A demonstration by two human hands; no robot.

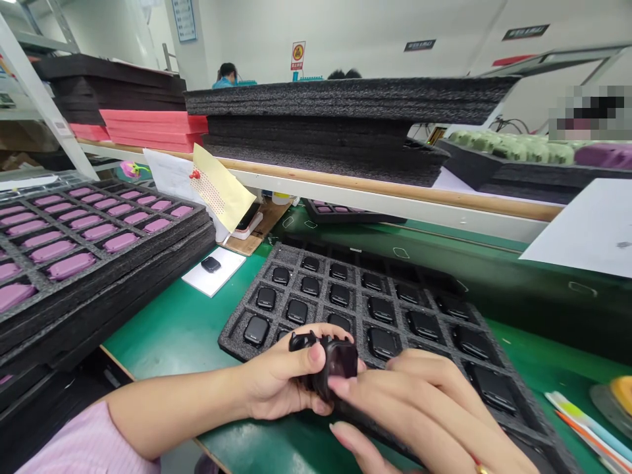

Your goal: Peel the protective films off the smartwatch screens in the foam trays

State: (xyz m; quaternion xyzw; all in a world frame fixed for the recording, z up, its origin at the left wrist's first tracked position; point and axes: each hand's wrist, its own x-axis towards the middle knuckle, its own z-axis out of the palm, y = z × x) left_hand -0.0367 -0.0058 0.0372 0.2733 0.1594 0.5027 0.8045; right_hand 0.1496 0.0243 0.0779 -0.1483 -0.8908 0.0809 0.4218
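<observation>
black smartwatch [323,362] lifted just above the near edge of a black foam tray [237,336], clasped between both hands, its glossy face angled toward the right. left hand [281,372] curled in a narrow grip around the watch body, with a pale pink sleeve [83,441] on that arm. right hand [419,401] reaching in from the lower right, one fingertip [338,386] touching the watch and the other fingers stretched across the tray; whether a real pinch or only a light touch, impossible to tell. gold ring [478,467] on that hand, at the bottom edge of the view.

rows of black watches [340,294] lying face up in the tray's foam pockets, on a green workbench mat [168,342]. one more black watch [210,264] on a white card [224,266] just beside the tray. off to the left, a stack of dark foam trays [123,276] holding pink pieces [72,265]. above the bench, a white shelf with a wooden edge [385,191], loaded with dark foam sheets [345,102] and red foam sheets [153,128]. yellow paper [222,187] hanging from the shelf edge, coloured pens [587,421] at the right of the mat, and a co-worker [226,76] far off behind the shelf.
</observation>
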